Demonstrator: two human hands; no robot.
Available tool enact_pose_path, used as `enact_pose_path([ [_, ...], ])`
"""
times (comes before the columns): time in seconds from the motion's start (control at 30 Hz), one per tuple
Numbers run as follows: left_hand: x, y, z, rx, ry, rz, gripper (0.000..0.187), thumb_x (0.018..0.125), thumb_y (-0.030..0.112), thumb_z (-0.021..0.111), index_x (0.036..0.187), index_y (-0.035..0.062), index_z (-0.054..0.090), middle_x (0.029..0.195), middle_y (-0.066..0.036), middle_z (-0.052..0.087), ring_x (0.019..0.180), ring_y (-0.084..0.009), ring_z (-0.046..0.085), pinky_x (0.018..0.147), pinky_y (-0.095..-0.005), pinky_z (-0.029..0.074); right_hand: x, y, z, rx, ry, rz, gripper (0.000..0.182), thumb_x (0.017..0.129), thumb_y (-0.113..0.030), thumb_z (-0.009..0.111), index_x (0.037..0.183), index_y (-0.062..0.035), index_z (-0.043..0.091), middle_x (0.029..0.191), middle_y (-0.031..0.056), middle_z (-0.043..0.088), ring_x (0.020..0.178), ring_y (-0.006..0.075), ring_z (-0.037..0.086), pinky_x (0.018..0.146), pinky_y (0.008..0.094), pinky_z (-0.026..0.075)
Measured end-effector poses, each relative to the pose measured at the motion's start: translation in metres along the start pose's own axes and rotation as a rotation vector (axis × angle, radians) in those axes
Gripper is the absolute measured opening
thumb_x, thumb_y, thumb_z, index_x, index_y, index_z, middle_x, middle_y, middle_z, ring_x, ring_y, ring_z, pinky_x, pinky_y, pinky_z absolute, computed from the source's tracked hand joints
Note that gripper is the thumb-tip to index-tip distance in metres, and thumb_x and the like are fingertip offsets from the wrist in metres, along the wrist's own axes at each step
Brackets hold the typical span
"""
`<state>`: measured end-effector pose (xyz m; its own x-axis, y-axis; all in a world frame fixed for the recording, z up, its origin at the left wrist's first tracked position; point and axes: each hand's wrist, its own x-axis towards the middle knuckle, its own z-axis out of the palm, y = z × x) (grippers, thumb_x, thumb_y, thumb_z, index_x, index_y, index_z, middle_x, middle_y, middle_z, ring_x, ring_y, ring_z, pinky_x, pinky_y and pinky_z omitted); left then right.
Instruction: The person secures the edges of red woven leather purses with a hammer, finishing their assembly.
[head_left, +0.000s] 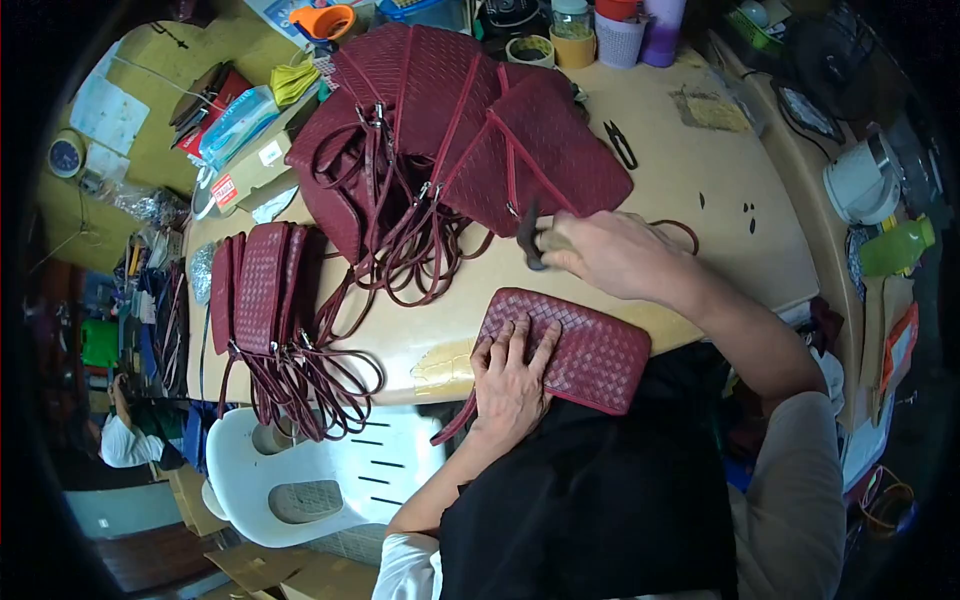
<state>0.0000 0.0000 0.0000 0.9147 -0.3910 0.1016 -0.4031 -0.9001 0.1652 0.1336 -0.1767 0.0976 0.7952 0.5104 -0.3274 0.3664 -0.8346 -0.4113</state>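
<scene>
A dark red woven wallet (600, 355) lies at the near edge of the table, with a thin strap trailing from its left end. My left hand (513, 375) rests flat on its left part, fingers spread. Above the wallet, my right hand (610, 255) is closed around a hammer (532, 238), whose dark head points to the left and is slightly blurred. A red strap (678, 232) shows behind my right wrist. Past the hammer lies a pile of dark red woven pouches (560, 150) with zips and loose cords.
Folded red wallets (262, 285) stand at the left, their straps hanging over a white chair (400, 500). Black thread snips (621, 146) lie beyond my right hand. Tape rolls (530, 52) and cups (618, 40) line the back. A green bottle (897, 247) is at far right.
</scene>
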Motion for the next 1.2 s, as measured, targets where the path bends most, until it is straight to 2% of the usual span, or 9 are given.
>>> enact_pose_path([
  [0.5, 0.009, -0.015, -0.025, 0.038, -0.146, 0.022, 0.081, 0.066, 0.019, 0.076, 0.14, 0.0163, 0.043, 0.134, -0.017, 0.046, 0.116, -0.031, 0.048, 0.095, -0.047, 0.037, -0.123, 0.077, 0.042, 0.195, 0.225, 0.165, 0.036, 0.093, -0.033, 0.056, 0.092, 0.0022, 0.05, 0.084, 0.0244, 0.061, 0.086, 0.0436, 0.059, 0.074, 0.0497, 0.044],
  [0.57, 0.006, -0.035, -0.023, -0.912, 0.135, 0.03, 0.061, 0.082, 0.018, 0.063, 0.139, 0.0101, 0.043, 0.122, -0.019, 0.056, 0.106, -0.0326, 0.055, 0.092, -0.0433, 0.042, -0.129, 0.085, 0.044, 0.211, 0.292, 0.223, 0.035, 0.094, -0.032, 0.055, 0.091, 0.003, 0.048, 0.08, 0.0227, 0.06, 0.082, 0.0413, 0.06, 0.072, 0.0471, 0.044],
  [0.63, -0.013, -0.011, -0.03, -1.617, 0.353, -0.743, 0.056, 0.102, 0.043, 0.035, 0.127, -0.0055, 0.046, 0.113, -0.017, 0.06, 0.104, -0.0282, 0.06, 0.087, -0.039, 0.049, -0.132, 0.086, 0.042, 0.575, 0.496, 0.229, 0.035, 0.095, -0.031, 0.053, 0.096, 0.0032, 0.049, 0.08, 0.0206, 0.06, 0.079, 0.0369, 0.06, 0.072, 0.0435, 0.045],
  [0.7, -0.008, 0.008, -0.03, -1.692, 0.489, -0.931, 0.067, 0.1, 0.053, 0.029, 0.127, -0.0062, 0.045, 0.115, -0.018, 0.06, 0.098, -0.0297, 0.063, 0.082, -0.0402, 0.051, -0.135, 0.075, 0.033, 0.828, 0.317, 0.439, 0.035, 0.097, -0.031, 0.052, 0.104, 0.0036, 0.051, 0.084, 0.02, 0.06, 0.078, 0.0341, 0.058, 0.073, 0.0403, 0.045],
  [0.83, -0.032, 0.029, -0.009, -1.911, -0.321, -0.615, 0.063, 0.102, 0.048, 0.027, 0.115, -0.0044, 0.059, 0.114, -0.018, 0.063, 0.094, -0.027, 0.065, 0.084, -0.0354, 0.051, -0.119, 0.075, 0.047, 0.528, 0.496, 0.167, 0.037, 0.096, -0.029, 0.052, 0.115, 0.0024, 0.051, 0.092, 0.0235, 0.062, 0.088, 0.0378, 0.061, 0.078, 0.0415, 0.046],
  [0.87, -0.033, 0.023, -0.013, -1.909, -0.317, -0.617, 0.063, 0.102, 0.048, 0.027, 0.115, -0.0044, 0.059, 0.114, -0.018, 0.063, 0.094, -0.027, 0.065, 0.084, -0.0354, 0.051, -0.114, 0.073, 0.048, 0.464, 0.505, 0.097, 0.037, 0.096, -0.029, 0.053, 0.116, 0.0018, 0.051, 0.094, 0.0248, 0.062, 0.091, 0.0396, 0.061, 0.079, 0.0419, 0.046],
  [0.93, -0.037, -0.005, -0.028, -1.053, -0.377, 0.166, 0.043, 0.101, 0.034, 0.042, 0.114, -0.0027, 0.061, 0.114, -0.016, 0.063, 0.099, -0.0228, 0.063, 0.088, -0.0352, 0.049, -0.108, 0.065, 0.044, 0.452, 0.445, 0.045, 0.037, 0.095, -0.029, 0.053, 0.116, 0.0018, 0.052, 0.096, 0.0254, 0.062, 0.093, 0.0408, 0.06, 0.08, 0.0424, 0.046],
  [1.07, -0.062, -0.033, -0.044, -1.228, -0.067, -0.574, 0.04, 0.09, 0.033, 0.062, 0.12, 0.0065, 0.062, 0.127, -0.016, 0.055, 0.12, -0.0271, 0.05, 0.103, -0.0433, 0.035, -0.081, 0.044, 0.04, 0.39, 0.343, -0.016, 0.036, 0.093, -0.03, 0.056, 0.109, 0.0023, 0.055, 0.095, 0.0254, 0.062, 0.092, 0.0423, 0.06, 0.079, 0.0445, 0.047],
  [1.2, -0.044, -0.02, -0.026, -0.151, -0.045, -0.013, 0.07, 0.075, 0.048, 0.071, 0.135, 0.0171, 0.05, 0.142, -0.013, 0.041, 0.132, -0.0341, 0.036, 0.11, -0.0553, 0.019, -0.056, 0.034, 0.063, 0.197, 0.246, -0.01, 0.037, 0.091, -0.034, 0.058, 0.103, 0.0013, 0.057, 0.092, 0.0233, 0.064, 0.087, 0.0421, 0.062, 0.074, 0.0486, 0.048],
])
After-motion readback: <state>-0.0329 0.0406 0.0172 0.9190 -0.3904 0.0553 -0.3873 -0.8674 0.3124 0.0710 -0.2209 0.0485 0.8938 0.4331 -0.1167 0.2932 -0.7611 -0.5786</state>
